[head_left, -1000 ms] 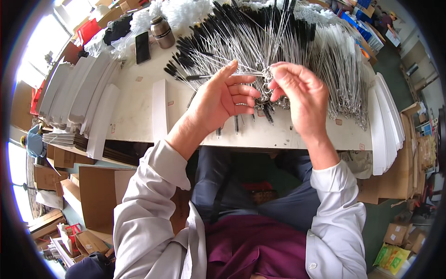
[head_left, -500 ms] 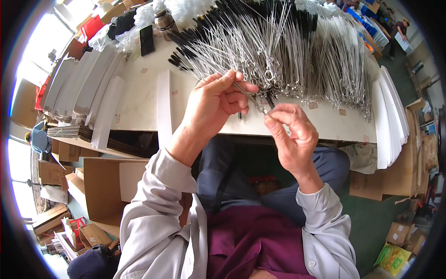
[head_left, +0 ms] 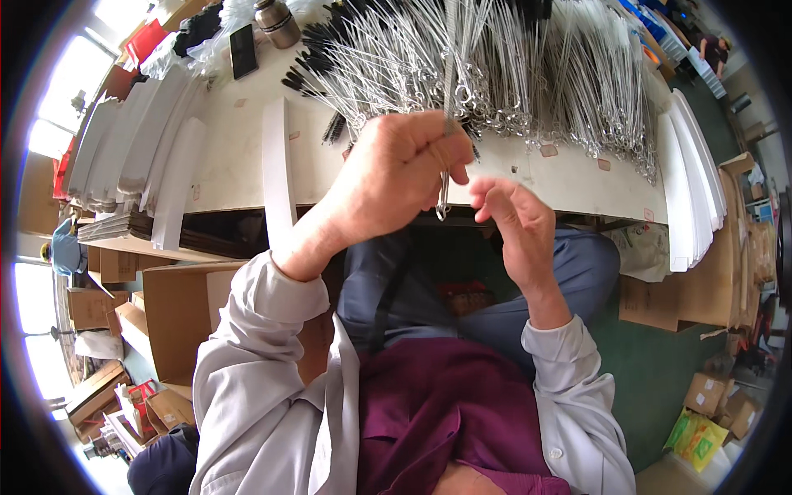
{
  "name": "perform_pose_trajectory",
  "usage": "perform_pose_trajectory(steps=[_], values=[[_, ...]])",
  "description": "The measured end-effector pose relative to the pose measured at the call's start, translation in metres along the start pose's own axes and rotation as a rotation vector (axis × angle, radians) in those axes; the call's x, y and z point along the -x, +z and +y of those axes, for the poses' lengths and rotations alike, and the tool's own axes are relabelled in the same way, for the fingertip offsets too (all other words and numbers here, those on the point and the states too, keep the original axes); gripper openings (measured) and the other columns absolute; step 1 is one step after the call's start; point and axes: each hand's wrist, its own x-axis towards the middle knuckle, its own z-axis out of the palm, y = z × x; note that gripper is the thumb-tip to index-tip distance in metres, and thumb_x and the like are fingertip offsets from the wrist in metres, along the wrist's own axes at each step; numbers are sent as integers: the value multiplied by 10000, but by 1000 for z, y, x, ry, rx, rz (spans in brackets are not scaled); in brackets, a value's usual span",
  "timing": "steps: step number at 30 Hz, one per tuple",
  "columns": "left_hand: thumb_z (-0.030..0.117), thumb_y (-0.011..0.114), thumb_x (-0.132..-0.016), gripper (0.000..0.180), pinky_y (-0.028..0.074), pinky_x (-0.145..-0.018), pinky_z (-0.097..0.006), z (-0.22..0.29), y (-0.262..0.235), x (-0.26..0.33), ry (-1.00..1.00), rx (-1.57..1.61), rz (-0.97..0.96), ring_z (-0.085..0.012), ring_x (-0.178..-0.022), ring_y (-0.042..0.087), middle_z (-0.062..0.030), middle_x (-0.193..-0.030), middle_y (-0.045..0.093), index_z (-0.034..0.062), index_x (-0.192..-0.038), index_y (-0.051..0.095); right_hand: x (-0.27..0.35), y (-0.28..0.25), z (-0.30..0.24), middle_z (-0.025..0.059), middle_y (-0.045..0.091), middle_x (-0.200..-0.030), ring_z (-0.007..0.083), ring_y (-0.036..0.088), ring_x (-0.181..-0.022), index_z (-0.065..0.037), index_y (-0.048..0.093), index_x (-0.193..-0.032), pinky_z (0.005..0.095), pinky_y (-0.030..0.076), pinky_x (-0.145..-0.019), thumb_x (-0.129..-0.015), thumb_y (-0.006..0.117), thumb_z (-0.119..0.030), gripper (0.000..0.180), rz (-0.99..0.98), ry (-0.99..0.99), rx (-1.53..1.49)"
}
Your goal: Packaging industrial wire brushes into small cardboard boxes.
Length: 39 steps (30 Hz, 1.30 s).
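My left hand [head_left: 394, 175] is raised in front of the table edge, its fingers pinched on a thin wire-handled brush [head_left: 448, 99] that stands upright, with the looped wire end hanging below the fingers. Just to the right, my right hand [head_left: 513, 224] is held with fingers apart and slightly curled, a little away from the wire's lower end and holding nothing. Behind both hands a big heap of similar wire brushes [head_left: 495, 58] with black bristle tips covers the white table [head_left: 231, 157].
Stacks of white card strips [head_left: 140, 157] lie at the table's left, and more [head_left: 697, 177] at its right. A metal canister [head_left: 276, 21] and a dark phone [head_left: 243, 49] sit at the back left. Cardboard boxes [head_left: 169, 313] stand on the floor.
Both hands have drawn back from the heap toward me. My left hand now holds one brush upright, and my right hand has let go of it and opened.
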Motion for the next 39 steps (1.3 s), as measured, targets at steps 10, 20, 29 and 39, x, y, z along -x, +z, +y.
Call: perform_pose_trajectory(steps=[10,20,29,39], values=[[158,682,-945,173,543,-663,-503,-35,74,3,165,-259,-133,-446,-748,682,-225,-761,681,14,-854,648,2,0,-33,111,749,-1024,126,685,-881,18,666,-1083,267,566,-757,-1119,509,-247,310,170,-133,-138],[237,695,-963,241,529,-663,-417,-49,103,-6,-73,-183,-416,-315,-708,696,-154,-753,696,1,-914,690,-6,-62,-16,69,641,-755,176,608,-595,-10,641,-1068,327,524,-543,-1107,518,-322,338,467,-55,-650],[218,679,-989,249,544,-640,-298,-55,108,-43,17,-234,-383,-121,-692,675,-81,-766,723,-22,-963,740,-19,-136,11,-12,477,-688,71,368,-523,-22,643,-1077,246,289,-437,-1102,536,-313,311,721,-1,-643],[190,669,-914,269,581,-577,-350,-53,110,-193,112,-489,-57,-263,-571,699,-168,-722,717,-61,-837,727,-15,-150,44,-46,428,-652,46,316,-496,-10,639,-1076,248,240,-439,-1109,500,-248,278,818,128,-284]])
